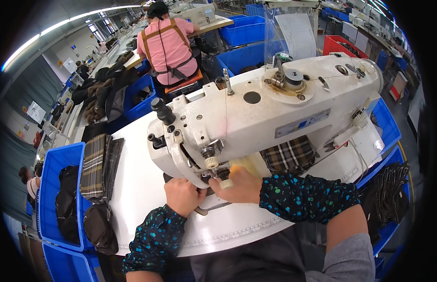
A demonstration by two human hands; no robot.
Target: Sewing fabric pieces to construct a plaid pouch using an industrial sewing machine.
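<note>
Curled left hand [181, 195] and right hand [242, 186] flank the stitching area of the sewing machine [218, 113]; their grip is hidden. Dark fabric [167, 178], glimpsed beside the left, is best guided flat, fingertips clear.

sewing machine [228, 117]: lettered nameplate [303, 123] | tabletop [138, 164]: printed ruler [246, 231] | paper sheet [296, 37]: illegible
</note>
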